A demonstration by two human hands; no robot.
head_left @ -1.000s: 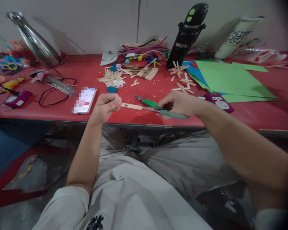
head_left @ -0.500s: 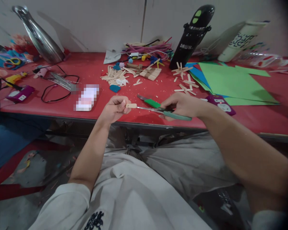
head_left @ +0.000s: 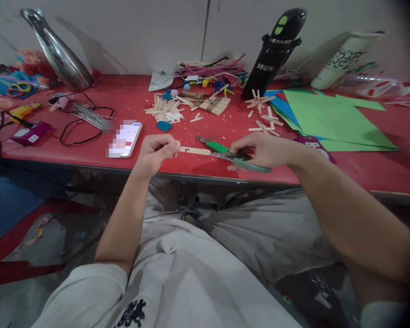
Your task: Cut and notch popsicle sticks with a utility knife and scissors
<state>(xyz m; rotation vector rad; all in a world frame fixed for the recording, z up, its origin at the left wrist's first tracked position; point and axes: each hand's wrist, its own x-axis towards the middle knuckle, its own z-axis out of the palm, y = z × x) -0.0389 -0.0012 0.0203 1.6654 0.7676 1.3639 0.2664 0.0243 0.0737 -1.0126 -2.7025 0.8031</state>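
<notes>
Pinched in my left hand [head_left: 159,154] is one end of a pale wooden craft stick [head_left: 200,151], which points right and has a small notch cut in its edge near my thumb. My right hand [head_left: 258,149] is closed around the handles of green-handled scissors [head_left: 251,165]. Their blade tips are at the stick's right end; whether they touch it I cannot tell. A green-handled cutter [head_left: 217,146] lies on the red table just behind the scissors, partly hidden by my right hand.
Several craft sticks [head_left: 164,107] lie piled behind my hands, with joined sticks [head_left: 269,117] to the right. A phone [head_left: 125,139] lies left. A black bottle [head_left: 271,59], a metal bottle [head_left: 59,57] and green paper sheets [head_left: 335,114] stand or lie farther back.
My left hand has moved slightly left and now holds the stick by its end, so more of its length and the notch show. My right hand with the scissors has barely moved.
</notes>
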